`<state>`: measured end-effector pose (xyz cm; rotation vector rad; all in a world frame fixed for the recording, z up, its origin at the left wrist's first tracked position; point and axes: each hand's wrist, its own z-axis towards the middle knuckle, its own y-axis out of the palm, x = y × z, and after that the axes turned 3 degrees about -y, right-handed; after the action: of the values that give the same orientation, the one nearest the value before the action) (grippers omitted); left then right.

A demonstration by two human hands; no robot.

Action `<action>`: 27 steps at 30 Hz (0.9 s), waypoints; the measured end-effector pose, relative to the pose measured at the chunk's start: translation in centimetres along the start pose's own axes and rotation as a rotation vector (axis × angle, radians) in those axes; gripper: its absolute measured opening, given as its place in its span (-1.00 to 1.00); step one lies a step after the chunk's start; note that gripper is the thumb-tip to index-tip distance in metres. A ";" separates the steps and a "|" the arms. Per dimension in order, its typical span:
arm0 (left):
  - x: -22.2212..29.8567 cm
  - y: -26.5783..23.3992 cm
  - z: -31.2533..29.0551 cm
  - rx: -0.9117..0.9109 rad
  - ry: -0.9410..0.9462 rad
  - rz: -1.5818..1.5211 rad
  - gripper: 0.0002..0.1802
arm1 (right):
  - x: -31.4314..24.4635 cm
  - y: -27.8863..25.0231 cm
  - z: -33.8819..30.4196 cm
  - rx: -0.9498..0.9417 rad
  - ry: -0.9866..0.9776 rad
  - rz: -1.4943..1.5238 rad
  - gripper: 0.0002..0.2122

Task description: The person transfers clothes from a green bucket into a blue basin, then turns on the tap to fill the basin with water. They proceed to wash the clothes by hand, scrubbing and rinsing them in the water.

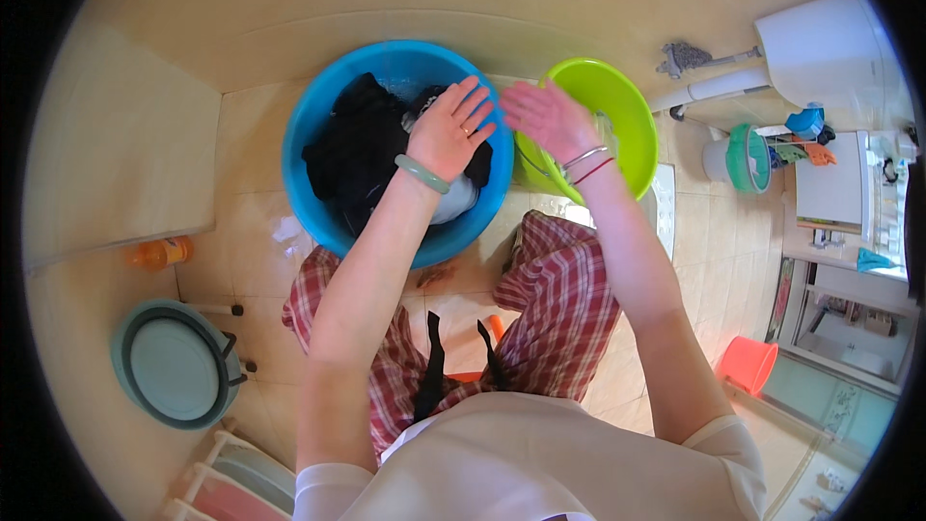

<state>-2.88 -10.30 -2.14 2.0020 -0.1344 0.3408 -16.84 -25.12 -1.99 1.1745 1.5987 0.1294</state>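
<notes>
My left hand is held over the right side of a blue basin, its fingers stretched and slightly apart, with nothing in it. A ring and a pale green bangle are on that side. Black clothes lie piled in the basin, and a pale cloth shows beside my left wrist. My right hand, a little smeared by motion, is over the near-left rim of a lime green bucket. Its fingers reach out flat toward the left hand and hold nothing. Something clear inside the bucket is partly hidden.
Tiled floor runs around the basin, with walls behind and at left. An orange bottle and a grey-green folding basin are at left. A toilet brush, a lined bin and a red bucket are at right.
</notes>
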 end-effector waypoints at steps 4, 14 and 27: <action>-3.2 0.8 2.3 -0.059 -0.080 0.019 -0.48 | -3.4 -5.3 -1.3 0.200 -0.074 -0.086 -0.47; -9.2 0.0 4.6 0.023 -0.268 0.103 -0.46 | 3.2 -23.4 -1.1 0.860 0.153 -1.659 -0.25; -8.6 0.4 3.8 0.020 -0.309 0.090 -0.49 | -2.1 -19.4 -3.1 0.876 -0.105 -1.020 -0.74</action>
<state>-10.48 -14.30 -5.91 2.0622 -0.4179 0.0869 -31.28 -34.96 -11.19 0.7820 2.0235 -1.3708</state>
